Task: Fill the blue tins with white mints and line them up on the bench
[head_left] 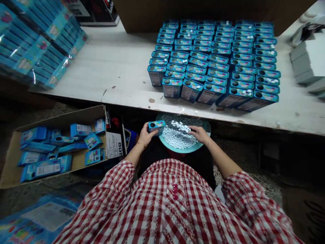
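Observation:
My left hand (146,135) is closed around a small blue candy tin (156,126) with a dark round hole in its top, held at the left rim of a basin. The turquoise basin (186,150) sits in front of my body and is filled with small white candies (175,139). Over the basin, the bent fingers of my right hand (200,134) carry a heap of white candies (180,126), which reaches left toward the tin. Whether a scoop lies under this heap I cannot make out.
On the white table (119,67) stand rows of blue tins (198,67), some with white candies on top. Plastic-wrapped blue packs (38,44) lie at the table's left. A cardboard box (12,162) of loose tins (48,167) is at my left. White boxes (308,59) sit at far right.

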{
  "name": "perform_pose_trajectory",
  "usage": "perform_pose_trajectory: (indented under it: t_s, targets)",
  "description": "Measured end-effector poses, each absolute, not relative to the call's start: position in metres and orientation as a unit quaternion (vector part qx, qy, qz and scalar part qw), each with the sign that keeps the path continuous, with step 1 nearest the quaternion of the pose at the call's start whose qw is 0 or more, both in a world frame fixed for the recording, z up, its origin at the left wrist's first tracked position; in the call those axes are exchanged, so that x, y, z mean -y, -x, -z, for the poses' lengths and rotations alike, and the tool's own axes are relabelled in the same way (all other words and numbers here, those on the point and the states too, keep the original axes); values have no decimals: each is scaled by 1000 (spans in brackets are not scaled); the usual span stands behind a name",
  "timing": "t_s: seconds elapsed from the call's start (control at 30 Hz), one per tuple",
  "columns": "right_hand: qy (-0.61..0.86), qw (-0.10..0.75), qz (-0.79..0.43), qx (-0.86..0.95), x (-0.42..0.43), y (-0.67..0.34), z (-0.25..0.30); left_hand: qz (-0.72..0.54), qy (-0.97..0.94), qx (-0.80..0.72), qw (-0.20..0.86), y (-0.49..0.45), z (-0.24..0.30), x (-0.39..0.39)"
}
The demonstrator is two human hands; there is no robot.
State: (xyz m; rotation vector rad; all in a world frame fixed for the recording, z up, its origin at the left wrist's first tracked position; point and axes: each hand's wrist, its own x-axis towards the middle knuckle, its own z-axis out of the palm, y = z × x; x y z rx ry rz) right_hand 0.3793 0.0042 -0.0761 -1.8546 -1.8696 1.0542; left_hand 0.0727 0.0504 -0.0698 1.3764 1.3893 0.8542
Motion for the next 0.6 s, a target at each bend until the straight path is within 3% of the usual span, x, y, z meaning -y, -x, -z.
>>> perform_pose_trajectory:
  t_s: [0.07, 0.17, 0.43, 0.6]
  targets:
    - [627, 198, -378, 652, -5, -385, 58, -338, -590, -574, 457, -84, 64, -52]
    - [605, 191, -363, 683, -10, -387, 22, -316, -624, -560, 444, -102, 59, -54]
    - [610, -59, -237, 754, -29, -351, -58, -254, -710, -529, 390, -133, 58, -54]
    - [591, -143, -149, 780, -33, -326, -78, -233, -731, -528, 364, -136, 57, -51]
